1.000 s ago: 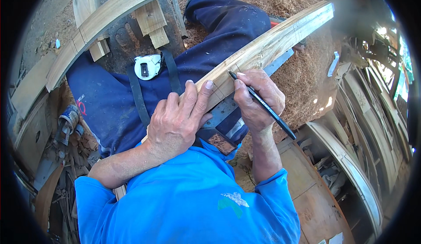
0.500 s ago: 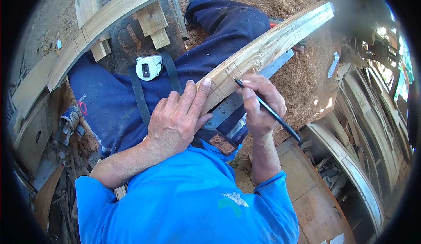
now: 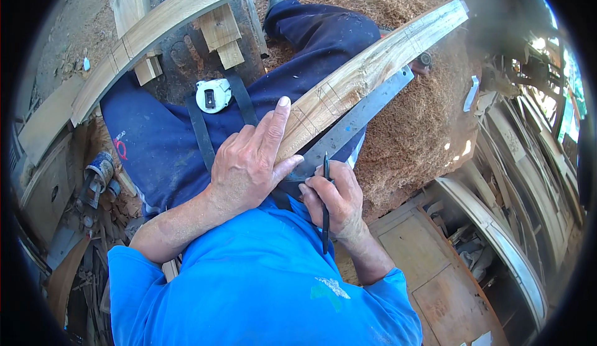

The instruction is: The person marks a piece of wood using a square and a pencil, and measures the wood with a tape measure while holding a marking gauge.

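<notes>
My left hand (image 3: pixel 245 159) grips the near end of a curved wooden piece (image 3: pixel 373 69) lying slantwise over my lap. Its index finger stretches along the wood and the thumb lies on the near edge. Dark pencil lines cross the wood's upper face just beyond the fingers. In my right hand (image 3: pixel 339 197) is a slim black pencil (image 3: pixel 326 221), held upright with its tip pointing away from me, apart from the wood. Beneath and beside the wood lies a long flat grey metal blade (image 3: pixel 360 119) with a hole at its far tip.
A white tape measure (image 3: pixel 213 96) rests by dark straps between my legs. Another marked curved wooden piece (image 3: pixel 168 23) arches across the far left, with wood blocks (image 3: pixel 219 27) beside it. Shavings (image 3: pixel 429 116) cover the ground at right; a can (image 3: pixel 99 169) stands at left among scraps.
My right hand has drawn back toward me and left, taking the pencil tip off the wood. The left index finger has straightened, and the wood has shifted slightly.
</notes>
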`<control>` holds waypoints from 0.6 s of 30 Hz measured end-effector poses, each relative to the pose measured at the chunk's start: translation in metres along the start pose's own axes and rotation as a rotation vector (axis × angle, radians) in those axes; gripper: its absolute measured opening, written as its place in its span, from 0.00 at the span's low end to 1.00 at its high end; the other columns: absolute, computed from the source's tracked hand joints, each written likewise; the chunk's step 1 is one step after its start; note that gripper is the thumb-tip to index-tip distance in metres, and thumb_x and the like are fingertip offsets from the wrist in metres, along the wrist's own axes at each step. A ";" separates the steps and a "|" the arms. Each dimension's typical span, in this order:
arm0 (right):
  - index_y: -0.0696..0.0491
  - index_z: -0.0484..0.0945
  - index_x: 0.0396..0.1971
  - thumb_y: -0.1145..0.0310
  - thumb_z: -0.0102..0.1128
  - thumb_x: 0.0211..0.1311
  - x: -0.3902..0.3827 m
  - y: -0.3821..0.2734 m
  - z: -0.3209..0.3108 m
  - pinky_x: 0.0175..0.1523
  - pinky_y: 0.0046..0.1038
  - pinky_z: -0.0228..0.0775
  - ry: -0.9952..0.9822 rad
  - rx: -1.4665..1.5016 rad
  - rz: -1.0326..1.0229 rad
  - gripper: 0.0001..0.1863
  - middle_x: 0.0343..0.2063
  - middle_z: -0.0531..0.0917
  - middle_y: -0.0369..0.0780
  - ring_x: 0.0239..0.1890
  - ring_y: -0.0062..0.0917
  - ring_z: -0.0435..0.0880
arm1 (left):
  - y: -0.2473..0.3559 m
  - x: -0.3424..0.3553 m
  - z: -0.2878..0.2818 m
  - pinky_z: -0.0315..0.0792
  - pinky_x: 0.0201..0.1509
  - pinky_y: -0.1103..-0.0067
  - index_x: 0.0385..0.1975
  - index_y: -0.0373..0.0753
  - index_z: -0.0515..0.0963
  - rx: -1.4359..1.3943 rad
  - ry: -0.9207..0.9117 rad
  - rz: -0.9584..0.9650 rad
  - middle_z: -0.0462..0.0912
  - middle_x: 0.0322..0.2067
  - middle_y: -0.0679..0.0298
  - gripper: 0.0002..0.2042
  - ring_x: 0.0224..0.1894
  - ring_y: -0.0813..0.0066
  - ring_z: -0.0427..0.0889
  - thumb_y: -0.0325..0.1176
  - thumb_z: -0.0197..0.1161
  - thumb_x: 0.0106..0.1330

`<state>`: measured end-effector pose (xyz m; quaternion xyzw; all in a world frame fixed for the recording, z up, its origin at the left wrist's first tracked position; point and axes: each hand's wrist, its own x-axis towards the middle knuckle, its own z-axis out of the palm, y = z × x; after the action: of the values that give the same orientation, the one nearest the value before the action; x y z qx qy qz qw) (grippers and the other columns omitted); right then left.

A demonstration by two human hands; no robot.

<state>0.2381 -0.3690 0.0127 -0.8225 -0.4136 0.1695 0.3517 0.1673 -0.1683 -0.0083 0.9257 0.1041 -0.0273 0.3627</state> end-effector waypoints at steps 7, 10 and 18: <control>0.55 0.80 0.35 0.75 0.75 0.48 0.004 0.005 0.000 0.38 0.39 0.73 -0.006 -0.001 -0.026 0.14 0.33 0.75 0.43 0.36 0.40 0.80 | -0.001 0.000 0.000 0.82 0.48 0.67 0.73 0.32 0.61 0.019 -0.004 0.016 0.79 0.57 0.46 0.48 0.43 0.57 0.86 0.42 0.80 0.53; 0.54 0.80 0.35 0.75 0.75 0.49 0.004 0.006 -0.002 0.39 0.39 0.73 -0.025 -0.009 -0.014 0.14 0.33 0.74 0.43 0.37 0.39 0.80 | 0.000 0.000 0.000 0.82 0.49 0.67 0.73 0.32 0.62 0.011 -0.018 0.008 0.79 0.57 0.46 0.47 0.45 0.56 0.86 0.42 0.80 0.55; 0.54 0.81 0.36 0.69 0.76 0.51 -0.005 0.000 -0.002 0.38 0.38 0.72 -0.062 -0.028 0.013 0.14 0.34 0.73 0.43 0.36 0.38 0.78 | -0.001 0.002 -0.001 0.82 0.52 0.65 0.72 0.32 0.62 -0.020 -0.028 -0.003 0.79 0.57 0.45 0.45 0.50 0.52 0.86 0.42 0.79 0.57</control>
<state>0.2356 -0.3738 0.0142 -0.8244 -0.4211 0.1914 0.3263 0.1691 -0.1666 -0.0091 0.9214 0.1006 -0.0400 0.3733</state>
